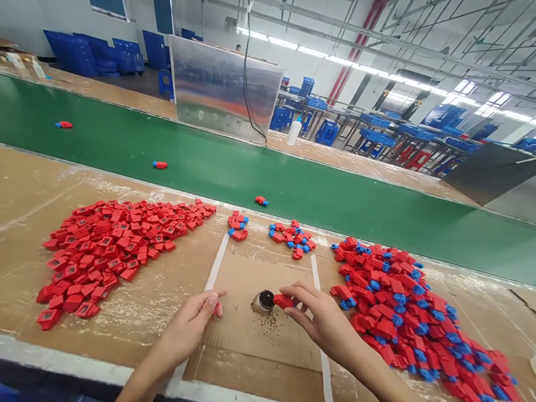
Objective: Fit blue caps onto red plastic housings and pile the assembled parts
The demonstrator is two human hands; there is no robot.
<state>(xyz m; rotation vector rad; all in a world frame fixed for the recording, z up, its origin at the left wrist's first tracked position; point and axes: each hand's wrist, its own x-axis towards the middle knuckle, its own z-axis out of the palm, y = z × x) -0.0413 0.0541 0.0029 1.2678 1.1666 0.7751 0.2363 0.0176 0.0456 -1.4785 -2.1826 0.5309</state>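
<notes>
My left hand [194,315] is closed over the cardboard mat, with a bit of a small red plastic part [216,308] showing between thumb and fingers; most of that part is hidden. Between thumb and fingertips, my right hand [311,307] pinches a red plastic part [282,301]. This part's end is right beside a small round pot with a black top [266,299]; whether they touch I cannot tell. Dark specks lie around the pot. A pile of red block-like parts [117,237] spreads to the left, and red parts with blue ends [400,302] are heaped at the right.
Two small clusters of red-and-blue parts [238,226] [293,236] lie beyond the cardboard mat [254,345]. Past them runs a green conveyor belt [205,163] carrying several spaced-out parts. A metal panel [226,89] and a white bottle [294,132] stand along its far side.
</notes>
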